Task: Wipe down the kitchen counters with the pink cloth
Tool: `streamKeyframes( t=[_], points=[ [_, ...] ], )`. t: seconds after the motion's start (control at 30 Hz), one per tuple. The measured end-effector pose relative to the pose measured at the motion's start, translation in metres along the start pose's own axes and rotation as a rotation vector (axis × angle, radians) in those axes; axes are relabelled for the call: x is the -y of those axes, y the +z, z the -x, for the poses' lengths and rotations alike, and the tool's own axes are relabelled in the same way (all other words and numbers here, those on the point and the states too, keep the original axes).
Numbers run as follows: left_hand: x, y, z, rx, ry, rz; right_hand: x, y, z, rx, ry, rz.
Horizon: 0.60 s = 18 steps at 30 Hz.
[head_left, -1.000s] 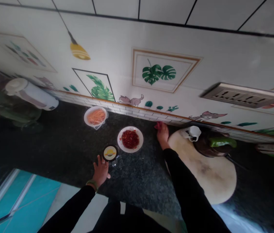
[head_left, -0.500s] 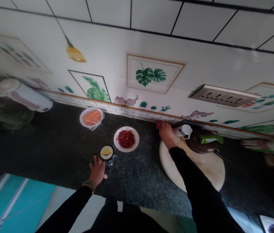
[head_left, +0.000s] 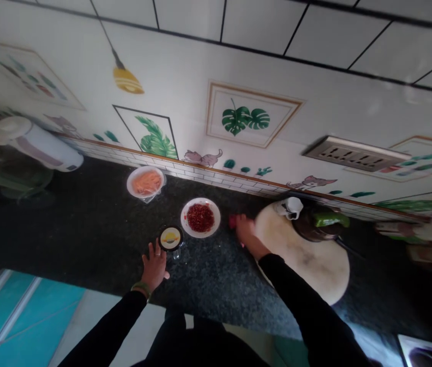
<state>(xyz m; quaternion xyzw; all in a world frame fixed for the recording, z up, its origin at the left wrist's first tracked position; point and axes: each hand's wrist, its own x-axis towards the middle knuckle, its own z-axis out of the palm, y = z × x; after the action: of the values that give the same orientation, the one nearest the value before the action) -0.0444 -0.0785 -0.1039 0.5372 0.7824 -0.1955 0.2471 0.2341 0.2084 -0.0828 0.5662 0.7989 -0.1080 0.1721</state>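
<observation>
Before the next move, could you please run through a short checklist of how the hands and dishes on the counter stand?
1. Left hand flat on the counter beside the jar: ok.
2. Right hand pinching a small red piece: ok.
3. Plate of red chillies within reach of the red piece: ok.
4. Round cutting board lying flat: ok.
5. Jar lid fastened: cannot tell.
</observation>
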Motion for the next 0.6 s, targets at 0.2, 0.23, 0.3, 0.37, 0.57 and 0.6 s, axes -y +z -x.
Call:
streamKeyframes(
  t=[0.2, 0.23, 0.3, 0.37, 0.57, 0.6],
  points=[
    [0.000, 0.001, 0.000, -0.009, -0.005, 0.013, -0.056, -0.048, -0.037, -0.106, 0.048, 0.037],
    [0.000, 0.001, 0.000, -0.006, -0.002, 0.012, -0.066, -0.054, -0.053, -0.112, 0.102, 0.055],
    [0.001, 0.001, 0.000, 0.005, 0.001, 0.003, -0.073, -0.055, -0.078, -0.078, 0.205, 0.070],
    [0.001, 0.000, -0.001, 0.016, 0.002, -0.009, -0.064, -0.044, -0.085, -0.058, 0.261, 0.068],
    [-0.002, -0.003, 0.001, 0.012, -0.005, -0.057, 0.009, 0.028, 0.035, -0.130, 0.120, -0.066],
    [-0.002, -0.003, 0.001, 0.000, -0.005, -0.076, 0.017, 0.043, 0.065, -0.129, 0.067, -0.125]
  ],
)
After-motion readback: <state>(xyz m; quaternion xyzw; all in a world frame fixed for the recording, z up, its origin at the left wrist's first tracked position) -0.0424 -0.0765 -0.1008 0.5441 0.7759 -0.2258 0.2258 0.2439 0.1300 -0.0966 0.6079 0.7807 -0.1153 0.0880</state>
